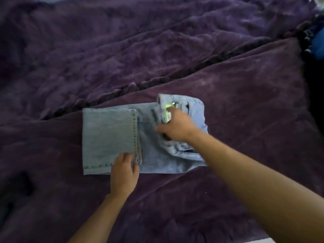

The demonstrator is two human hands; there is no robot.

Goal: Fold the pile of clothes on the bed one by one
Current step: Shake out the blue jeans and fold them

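Jeans (108, 134) half-folded near the bed (228, 85)'s front edge
Left hand (124, 171) pinches the leg hems; right hand (177, 127) grips the waistband. If either slips, the stiff layers could slide askew and spoil the fold.

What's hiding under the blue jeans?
The jeans lie on a purple blanket, which shows all around them. The left hand and right hand are on top. Anything beneath the denim is covered.

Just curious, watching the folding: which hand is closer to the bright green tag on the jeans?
Right. The right hand lies against the green tag at the waistband; the left hand is well away, pinching the hem of the folded leg of the jeans.
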